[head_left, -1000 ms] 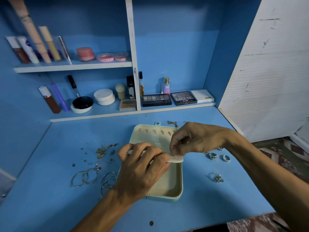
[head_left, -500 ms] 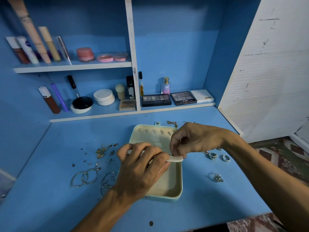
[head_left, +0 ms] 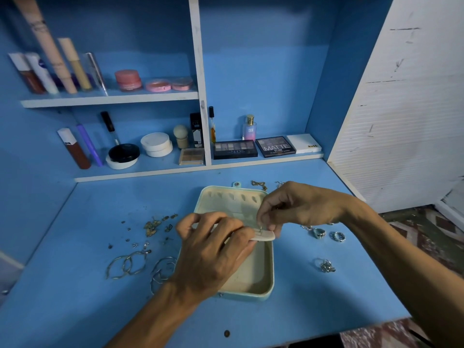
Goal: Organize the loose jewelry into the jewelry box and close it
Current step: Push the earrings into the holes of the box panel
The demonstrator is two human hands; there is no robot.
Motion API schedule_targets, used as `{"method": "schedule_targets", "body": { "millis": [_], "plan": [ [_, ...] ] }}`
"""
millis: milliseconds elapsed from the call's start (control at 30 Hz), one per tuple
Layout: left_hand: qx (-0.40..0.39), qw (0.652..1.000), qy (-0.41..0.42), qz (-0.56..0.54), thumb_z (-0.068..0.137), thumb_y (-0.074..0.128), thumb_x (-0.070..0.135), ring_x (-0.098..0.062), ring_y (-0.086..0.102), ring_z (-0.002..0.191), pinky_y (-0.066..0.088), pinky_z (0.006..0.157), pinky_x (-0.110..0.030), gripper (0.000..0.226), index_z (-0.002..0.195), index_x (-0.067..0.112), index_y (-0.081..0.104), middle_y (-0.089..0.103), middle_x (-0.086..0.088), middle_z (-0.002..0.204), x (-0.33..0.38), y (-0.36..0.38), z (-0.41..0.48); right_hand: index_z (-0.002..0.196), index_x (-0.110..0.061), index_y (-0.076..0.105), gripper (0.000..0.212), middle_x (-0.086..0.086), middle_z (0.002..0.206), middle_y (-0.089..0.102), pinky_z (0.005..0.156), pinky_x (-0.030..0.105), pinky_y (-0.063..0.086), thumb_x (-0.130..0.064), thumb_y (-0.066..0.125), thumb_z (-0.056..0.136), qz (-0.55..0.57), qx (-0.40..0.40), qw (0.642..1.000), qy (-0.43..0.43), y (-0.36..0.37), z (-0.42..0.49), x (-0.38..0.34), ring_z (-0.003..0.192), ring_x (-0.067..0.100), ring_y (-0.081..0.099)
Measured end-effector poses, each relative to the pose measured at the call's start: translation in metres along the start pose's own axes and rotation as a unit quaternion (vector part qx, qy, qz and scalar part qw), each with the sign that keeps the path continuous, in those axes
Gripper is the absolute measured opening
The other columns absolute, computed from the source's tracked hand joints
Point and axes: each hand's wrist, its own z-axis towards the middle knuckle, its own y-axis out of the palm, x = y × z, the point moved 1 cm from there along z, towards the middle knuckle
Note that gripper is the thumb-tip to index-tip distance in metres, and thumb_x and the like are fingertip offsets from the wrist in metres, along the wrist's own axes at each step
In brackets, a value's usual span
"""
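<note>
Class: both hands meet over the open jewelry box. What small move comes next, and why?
Probably seat the small metal piece in the cream flap: the right hand pinches it at the flap's edge, and the left hand steadies that flap over the jewelry box.

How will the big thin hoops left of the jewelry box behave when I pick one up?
The hoops look like thin wire, so probably light and springy, not floppy. Two overlap, so lifting one may drag the other. They lie flat on the table, so a push would likely slide them, not roll them.
</note>
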Motion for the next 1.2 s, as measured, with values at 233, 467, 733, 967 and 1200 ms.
{"method": "schedule_targets", "body": {
  "millis": [233, 467, 733, 967, 1200],
  "plan": [
    [0.003, 1.000, -0.003, -0.001, 0.087, 0.079, 0.035, -0.017, 0.058, 0.091, 0.032, 0.082, -0.041, 0.024, 0.093, 0.027, 0.057, 0.067, 0.009, 0.083, 0.000, 0.000, 0.001, 0.093, -0.016, 0.075, 0.012, 0.012, 0.083, 0.072, 0.084, 0.040, 0.053, -0.006, 0.067, 0.091, -0.011, -0.006, 1.000, -0.019, 0.002, 0.002, -0.002, 0.077, 0.013, 0.066],
    [0.000, 1.000, 0.009, 0.006, 0.084, 0.081, 0.032, -0.016, 0.058, 0.090, 0.031, 0.082, -0.040, 0.027, 0.092, 0.027, 0.056, 0.066, 0.009, 0.081, 0.001, -0.001, 0.000, 0.085, -0.019, 0.074, 0.016, 0.015, 0.081, 0.068, 0.069, 0.029, 0.044, -0.006, 0.065, 0.086, -0.025, -0.009, 1.000, -0.007, 0.007, 0.002, -0.008, 0.070, 0.008, 0.056],
    [-0.050, 0.997, 0.063, -0.012, 0.088, 0.076, 0.022, -0.023, 0.050, 0.058, 0.038, 0.059, -0.037, 0.023, 0.082, 0.018, 0.054, 0.051, 0.000, 0.064, 0.001, -0.008, -0.001, 0.086, -0.019, 0.075, 0.013, -0.002, 0.085, 0.074, 0.082, 0.037, 0.056, -0.006, 0.071, 0.086, -0.025, 0.010, 0.999, -0.021, 0.016, -0.002, -0.006, 0.077, 0.008, 0.065],
    [-0.081, 0.992, 0.093, -0.005, 0.082, 0.079, 0.019, -0.024, 0.046, 0.054, 0.039, 0.051, -0.038, 0.022, 0.065, 0.015, 0.065, 0.049, -0.002, 0.061, 0.002, -0.009, -0.001, 0.081, -0.027, 0.074, 0.015, -0.005, 0.083, 0.074, 0.084, 0.044, 0.057, -0.013, 0.071, 0.081, -0.045, 0.021, 0.999, -0.015, 0.022, -0.004, -0.007, 0.081, 0.015, 0.069],
    [-0.078, 0.991, 0.110, -0.006, 0.080, 0.082, 0.022, -0.023, 0.044, 0.052, 0.038, 0.050, -0.037, 0.024, 0.064, 0.016, 0.066, 0.048, -0.002, 0.061, 0.002, -0.008, -0.002, 0.075, -0.026, 0.071, 0.014, -0.006, 0.075, 0.070, 0.071, 0.032, 0.055, -0.013, 0.071, 0.078, -0.076, 0.023, 0.997, 0.003, 0.025, -0.001, -0.012, 0.068, 0.005, 0.061]
  ]
}}
